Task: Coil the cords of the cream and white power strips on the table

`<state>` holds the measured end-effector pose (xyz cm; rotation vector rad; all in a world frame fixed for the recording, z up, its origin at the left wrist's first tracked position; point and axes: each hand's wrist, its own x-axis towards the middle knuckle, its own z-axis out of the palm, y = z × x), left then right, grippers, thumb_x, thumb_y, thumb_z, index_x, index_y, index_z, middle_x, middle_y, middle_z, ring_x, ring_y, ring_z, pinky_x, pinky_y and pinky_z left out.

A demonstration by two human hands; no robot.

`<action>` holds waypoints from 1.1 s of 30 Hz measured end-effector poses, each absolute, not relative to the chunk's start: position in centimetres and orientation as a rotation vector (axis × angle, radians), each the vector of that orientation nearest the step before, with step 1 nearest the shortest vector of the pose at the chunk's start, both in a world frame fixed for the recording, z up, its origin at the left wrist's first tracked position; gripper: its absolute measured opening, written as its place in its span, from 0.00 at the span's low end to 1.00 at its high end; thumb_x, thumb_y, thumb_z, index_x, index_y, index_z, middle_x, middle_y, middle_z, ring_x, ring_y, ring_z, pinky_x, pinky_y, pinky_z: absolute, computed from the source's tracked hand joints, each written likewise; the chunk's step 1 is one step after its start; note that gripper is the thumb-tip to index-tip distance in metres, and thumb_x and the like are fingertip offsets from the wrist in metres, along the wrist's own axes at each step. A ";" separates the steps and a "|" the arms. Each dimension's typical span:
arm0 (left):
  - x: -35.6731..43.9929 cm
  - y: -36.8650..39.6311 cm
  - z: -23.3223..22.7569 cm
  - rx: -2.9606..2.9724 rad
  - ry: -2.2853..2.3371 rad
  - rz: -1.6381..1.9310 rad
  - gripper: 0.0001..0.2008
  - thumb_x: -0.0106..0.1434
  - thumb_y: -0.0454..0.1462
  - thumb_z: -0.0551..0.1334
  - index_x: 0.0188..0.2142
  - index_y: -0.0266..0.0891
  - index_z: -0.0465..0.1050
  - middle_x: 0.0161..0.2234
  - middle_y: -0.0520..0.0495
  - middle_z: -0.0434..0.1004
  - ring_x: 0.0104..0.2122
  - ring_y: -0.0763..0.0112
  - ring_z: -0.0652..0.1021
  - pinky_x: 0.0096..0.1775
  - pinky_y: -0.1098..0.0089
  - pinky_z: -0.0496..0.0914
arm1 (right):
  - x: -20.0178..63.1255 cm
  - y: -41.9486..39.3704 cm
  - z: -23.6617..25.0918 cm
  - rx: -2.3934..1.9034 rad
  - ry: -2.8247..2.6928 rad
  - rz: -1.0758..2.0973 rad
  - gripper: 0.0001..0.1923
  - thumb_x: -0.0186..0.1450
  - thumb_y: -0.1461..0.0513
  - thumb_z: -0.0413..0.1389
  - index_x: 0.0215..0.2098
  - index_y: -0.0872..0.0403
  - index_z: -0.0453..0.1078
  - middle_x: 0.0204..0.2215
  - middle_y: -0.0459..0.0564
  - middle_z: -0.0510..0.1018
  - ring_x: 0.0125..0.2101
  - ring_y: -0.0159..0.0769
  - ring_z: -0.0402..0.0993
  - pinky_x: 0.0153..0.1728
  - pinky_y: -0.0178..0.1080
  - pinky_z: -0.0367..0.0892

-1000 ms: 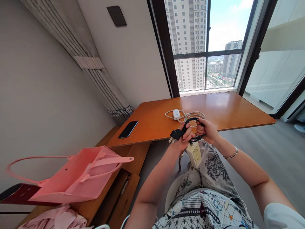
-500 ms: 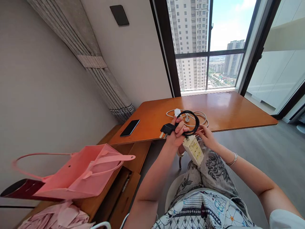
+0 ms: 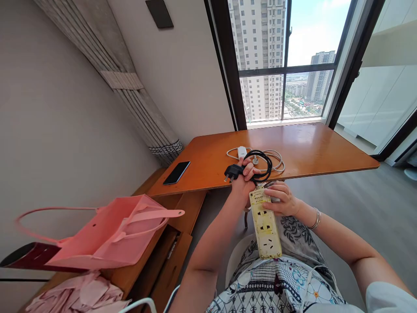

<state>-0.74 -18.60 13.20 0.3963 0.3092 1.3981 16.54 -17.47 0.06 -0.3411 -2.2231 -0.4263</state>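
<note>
My left hand (image 3: 245, 181) is closed around a coiled black power cord (image 3: 269, 167). The cord's black plug (image 3: 233, 172) pokes out on the left side of that hand, prongs outward. Below the coil hangs a yellowed power strip (image 3: 267, 232), its socket face turned up toward me over my lap. My right hand (image 3: 282, 198) grips the strip's upper end, with fingers lying across its face and the thumb side hidden. Just behind the coil, a white cable (image 3: 278, 157) with a white block (image 3: 242, 151) lies on the wooden table (image 3: 306, 148).
A black phone (image 3: 177, 173) lies on the table's left part. To the left, a pink bag (image 3: 107, 234) stands on a wooden cabinet (image 3: 182, 248) beside crumpled pink cloth (image 3: 78, 295). A window (image 3: 286, 69) is beyond the table.
My right hand has moved from beside the coil down onto the power strip. The strip has swung to hang longer and face me. The plug has turned slightly in my left hand.
</note>
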 end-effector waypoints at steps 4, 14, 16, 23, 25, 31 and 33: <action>-0.6 -18.4 12.4 0.441 0.333 1.341 0.21 0.76 0.43 0.48 0.25 0.39 0.57 0.13 0.62 0.45 0.11 0.82 0.50 0.26 0.78 0.65 | 16.5 -17.9 1.6 -0.346 -2.232 -0.271 0.15 0.68 0.58 0.57 0.52 0.37 0.72 0.47 0.45 0.81 0.44 0.39 0.71 0.51 0.46 0.67; -0.1 -18.0 11.6 0.439 0.341 1.334 0.19 0.74 0.44 0.52 0.25 0.42 0.55 0.12 0.58 0.42 0.17 0.73 0.56 0.27 0.72 0.60 | 13.3 -17.1 4.5 -0.680 -1.173 1.113 0.34 0.54 0.38 0.63 0.50 0.49 0.72 0.45 0.51 0.80 0.52 0.46 0.73 0.54 0.48 0.69; -0.3 -17.8 11.1 0.465 0.351 1.341 0.19 0.73 0.43 0.54 0.25 0.42 0.57 0.12 0.58 0.44 0.18 0.72 0.57 0.27 0.71 0.60 | 13.0 -17.3 4.9 -0.636 -1.072 1.301 0.34 0.52 0.39 0.66 0.49 0.48 0.71 0.47 0.50 0.80 0.52 0.45 0.73 0.54 0.48 0.71; -0.8 -16.3 7.5 0.718 0.455 1.184 0.16 0.67 0.44 0.61 0.26 0.38 0.65 0.27 0.49 0.72 0.28 0.72 0.73 0.37 0.69 0.69 | 13.9 -17.1 6.2 -0.619 -0.836 1.457 0.27 0.49 0.45 0.70 0.40 0.51 0.72 0.37 0.51 0.82 0.42 0.48 0.79 0.42 0.48 0.77; -0.9 -16.2 7.0 0.769 0.500 1.169 0.15 0.65 0.43 0.64 0.26 0.37 0.68 0.34 0.46 0.76 0.32 0.70 0.76 0.39 0.67 0.71 | 14.6 -16.7 6.5 -0.645 -0.846 1.442 0.27 0.47 0.46 0.71 0.38 0.51 0.72 0.35 0.50 0.82 0.37 0.46 0.80 0.39 0.47 0.77; -1.1 -16.3 7.9 0.978 0.510 1.031 0.16 0.59 0.46 0.67 0.37 0.35 0.73 0.33 0.45 0.78 0.32 0.66 0.79 0.41 0.63 0.73 | 18.0 -15.4 7.5 -0.774 -1.116 1.441 0.27 0.48 0.47 0.70 0.39 0.53 0.73 0.32 0.49 0.82 0.29 0.38 0.76 0.29 0.39 0.73; -0.8 -16.2 8.5 1.042 0.543 1.038 0.23 0.55 0.47 0.71 0.44 0.38 0.70 0.33 0.48 0.78 0.28 0.70 0.77 0.37 0.64 0.73 | 18.9 -15.0 8.1 -0.794 -1.268 1.437 0.29 0.49 0.48 0.70 0.44 0.53 0.74 0.35 0.50 0.82 0.29 0.37 0.76 0.29 0.37 0.71</action>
